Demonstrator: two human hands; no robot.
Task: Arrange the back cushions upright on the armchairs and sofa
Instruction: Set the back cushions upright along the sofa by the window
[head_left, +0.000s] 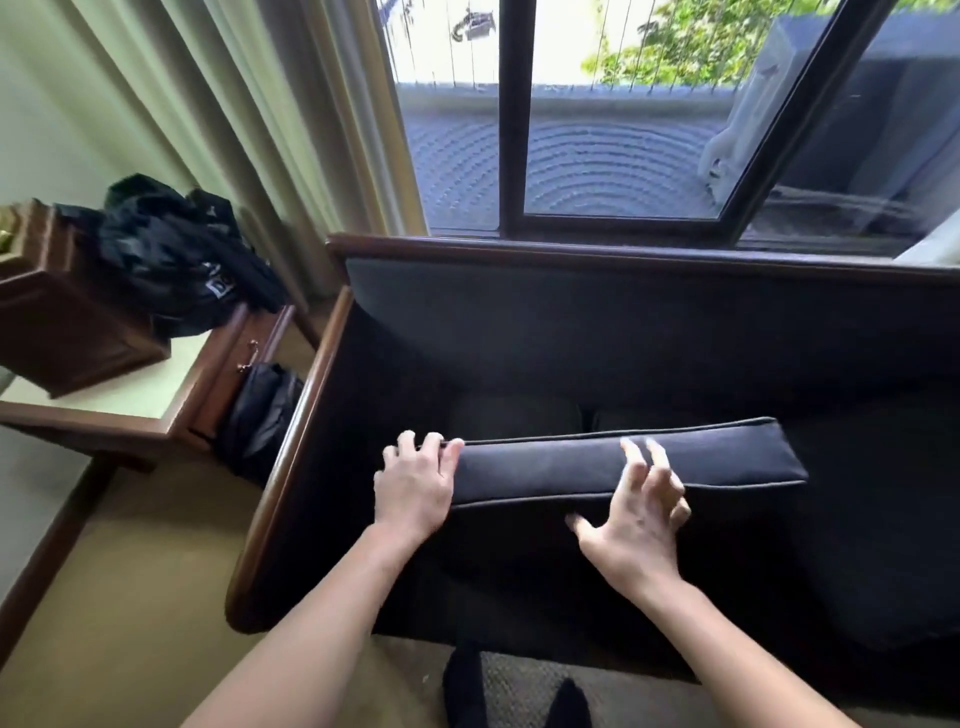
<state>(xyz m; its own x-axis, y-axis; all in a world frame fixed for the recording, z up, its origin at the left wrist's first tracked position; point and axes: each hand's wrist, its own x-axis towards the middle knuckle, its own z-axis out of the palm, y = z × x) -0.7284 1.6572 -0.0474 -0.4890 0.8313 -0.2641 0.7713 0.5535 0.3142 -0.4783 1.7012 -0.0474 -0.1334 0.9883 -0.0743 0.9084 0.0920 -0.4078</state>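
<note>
A dark back cushion (613, 470) with pale piping stands on edge over the seat of the dark sofa (571, 322), its top edge facing me. My left hand (415, 480) grips the cushion's left end, fingers curled over the top. My right hand (641, 512) hovers at the cushion's near side, right of centre, fingers spread and blurred, apparently holding nothing. The sofa's padded backrest rises behind the cushion, below the window. Seat cushions show dimly under the back cushion.
The sofa's wooden armrest (291, 441) runs along the left. A side table (130, 410) beyond it carries a wooden box and black clothing (176, 254). A black bag (260, 415) leans between table and sofa. Curtains hang left of the window (623, 130). My feet stand on carpet.
</note>
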